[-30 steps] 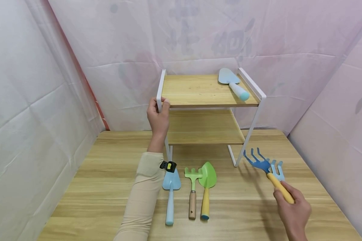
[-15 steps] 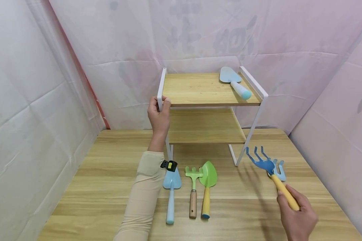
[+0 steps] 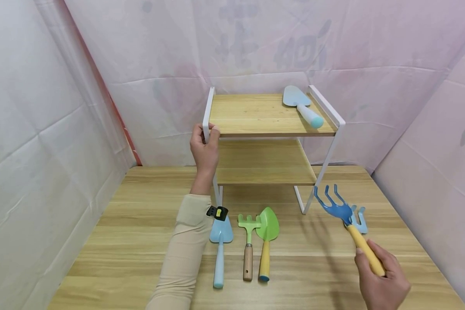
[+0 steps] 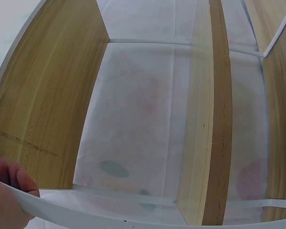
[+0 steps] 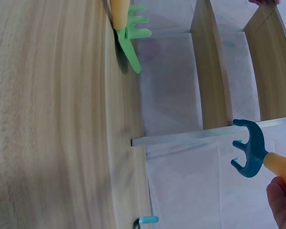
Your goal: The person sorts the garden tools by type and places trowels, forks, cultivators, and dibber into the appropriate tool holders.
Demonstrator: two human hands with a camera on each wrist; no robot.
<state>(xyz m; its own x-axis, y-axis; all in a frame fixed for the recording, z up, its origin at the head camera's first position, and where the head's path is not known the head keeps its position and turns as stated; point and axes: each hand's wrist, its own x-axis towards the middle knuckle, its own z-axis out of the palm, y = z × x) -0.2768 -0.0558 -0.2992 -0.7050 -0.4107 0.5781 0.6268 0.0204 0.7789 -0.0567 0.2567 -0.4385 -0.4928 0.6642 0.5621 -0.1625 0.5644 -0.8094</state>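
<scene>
My left hand (image 3: 204, 148) grips the front left corner of a two-tier shelf (image 3: 252, 114), thumb on the board's edge; in the left wrist view its fingers (image 4: 26, 181) curl under the top board. At the right, my right hand (image 3: 383, 271) holds a hand rake (image 3: 337, 211) by its yellow handle, blue tines pointing up and away above the table. Partly hidden behind that rake lies a light blue fork (image 3: 360, 221). A pale blue trowel (image 3: 296, 97) rests on the top board's right side.
On the wooden table (image 3: 139, 241), in front of the shelf, lie a light blue trowel (image 3: 218, 254), a green fork (image 3: 249, 241) with a wooden handle and a green trowel (image 3: 268, 228) with a yellow handle. Patterned cloth (image 3: 255, 43) surrounds the table.
The right hand with the hand rake has shifted slightly right and toward me, and the tines have tipped more upright. The left hand keeps its grip on the shelf.
</scene>
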